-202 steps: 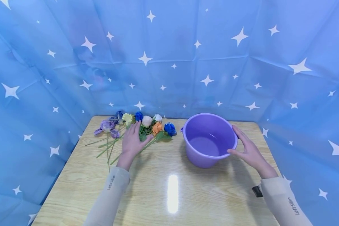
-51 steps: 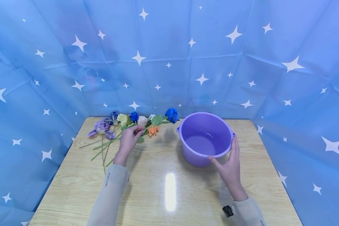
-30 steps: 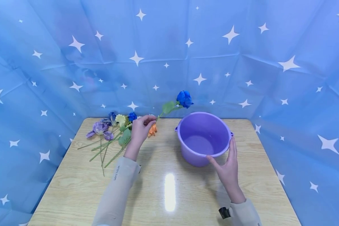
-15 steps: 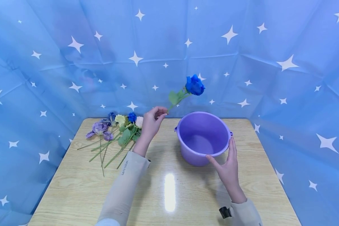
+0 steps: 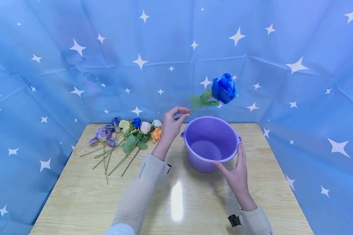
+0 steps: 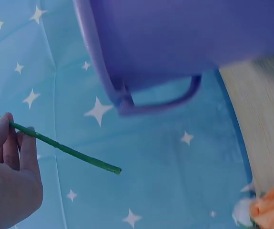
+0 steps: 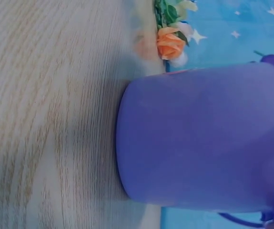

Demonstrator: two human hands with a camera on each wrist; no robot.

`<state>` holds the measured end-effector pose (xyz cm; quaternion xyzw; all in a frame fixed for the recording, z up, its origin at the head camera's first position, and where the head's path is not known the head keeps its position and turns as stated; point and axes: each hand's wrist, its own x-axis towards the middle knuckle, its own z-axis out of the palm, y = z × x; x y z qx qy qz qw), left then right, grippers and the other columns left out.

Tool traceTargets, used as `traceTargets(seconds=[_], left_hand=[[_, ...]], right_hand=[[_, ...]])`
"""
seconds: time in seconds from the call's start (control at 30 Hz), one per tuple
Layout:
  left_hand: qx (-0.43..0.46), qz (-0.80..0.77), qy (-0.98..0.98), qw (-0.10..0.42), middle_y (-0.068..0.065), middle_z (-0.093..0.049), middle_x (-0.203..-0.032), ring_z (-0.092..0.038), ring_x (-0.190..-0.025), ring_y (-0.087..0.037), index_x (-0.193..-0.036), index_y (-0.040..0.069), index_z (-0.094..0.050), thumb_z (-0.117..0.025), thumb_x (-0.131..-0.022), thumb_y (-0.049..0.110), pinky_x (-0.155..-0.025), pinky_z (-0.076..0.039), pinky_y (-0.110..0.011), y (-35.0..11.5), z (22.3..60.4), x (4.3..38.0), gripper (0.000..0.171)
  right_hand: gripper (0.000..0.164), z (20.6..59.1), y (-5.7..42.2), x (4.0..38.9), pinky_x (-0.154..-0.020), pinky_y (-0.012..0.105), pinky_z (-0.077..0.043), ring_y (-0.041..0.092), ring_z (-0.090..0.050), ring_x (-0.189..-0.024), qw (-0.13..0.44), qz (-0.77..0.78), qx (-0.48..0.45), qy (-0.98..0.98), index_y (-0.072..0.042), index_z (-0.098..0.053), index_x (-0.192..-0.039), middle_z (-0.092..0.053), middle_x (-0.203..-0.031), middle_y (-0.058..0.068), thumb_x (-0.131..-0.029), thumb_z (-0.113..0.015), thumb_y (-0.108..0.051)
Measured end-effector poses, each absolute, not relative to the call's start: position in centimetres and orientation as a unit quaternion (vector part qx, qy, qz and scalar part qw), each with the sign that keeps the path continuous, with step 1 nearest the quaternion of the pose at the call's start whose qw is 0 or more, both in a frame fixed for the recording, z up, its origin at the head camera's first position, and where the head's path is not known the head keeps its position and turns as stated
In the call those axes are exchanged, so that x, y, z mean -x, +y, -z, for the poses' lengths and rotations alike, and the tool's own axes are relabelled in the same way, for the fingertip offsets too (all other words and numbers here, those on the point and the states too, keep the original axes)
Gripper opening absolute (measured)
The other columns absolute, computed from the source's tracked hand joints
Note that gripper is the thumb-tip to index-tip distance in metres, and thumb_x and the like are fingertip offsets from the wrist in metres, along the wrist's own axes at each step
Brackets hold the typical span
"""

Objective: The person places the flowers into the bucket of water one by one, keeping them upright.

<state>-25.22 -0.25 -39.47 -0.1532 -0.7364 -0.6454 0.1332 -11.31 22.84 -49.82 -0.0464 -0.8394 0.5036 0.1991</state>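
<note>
My left hand [image 5: 172,125] pinches the green stem [image 6: 75,151] of a blue artificial rose [image 5: 224,88]. The bloom leans to the right, above the far rim of a purple bucket [image 5: 203,164]. In the left wrist view, the cut end of the stem sticks out past the fingers. My right hand [image 5: 237,179] holds the bucket at its near right side, thumb at the front rim and fingers along the outer wall. The bucket stands upright on the table, and the inside that shows holds nothing. In the right wrist view its wall [image 7: 198,138] hides most of that hand.
Left on the wooden table [image 5: 85,195] lies a loose pile of artificial flowers: purple [image 5: 103,133], yellow-green [image 5: 125,125], blue [image 5: 137,122], pale pink [image 5: 145,127] and orange [image 5: 156,134]. A blue star-patterned curtain [image 5: 164,42] borders the back and sides.
My left hand has lifted the blue rose out of the pile and carried it up and right toward the bucket. Earlier my right hand shifted round to the bucket's near side; since then it stays.
</note>
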Motion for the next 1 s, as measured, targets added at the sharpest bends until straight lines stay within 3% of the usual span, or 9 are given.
traceTargets(seconds=[0.67,1.0], left_hand=[[0.182,0.644,-0.729,0.144,-0.011,-0.076,-0.101,-0.073,-0.094,-0.019,-0.103,0.005,-0.073,-0.073,-0.09,0.013,-0.08,-0.06,-0.02,4.5,38.8,24.8,0.015],[0.187,0.61,-0.762,0.108,-0.01,-0.077,-0.096,-0.072,-0.085,-0.018,-0.1,0.005,-0.073,-0.075,-0.088,0.01,-0.078,-0.059,-0.022,5.9,42.2,25.1,0.012]], right_hand=[[0.115,49.6,22.8,11.2,-0.124,0.058,-0.018,0.029,-0.014,-0.155,0.201,-0.507,0.042,-0.837,-0.013,-0.013,-0.161,-0.011,-0.169,0.007,-0.074,-0.089,-0.018],[0.114,49.4,22.7,11.1,-0.124,0.059,-0.019,0.03,-0.014,-0.155,0.2,-0.499,0.041,-0.842,-0.013,-0.013,-0.161,-0.011,-0.169,0.008,-0.075,-0.088,-0.019]])
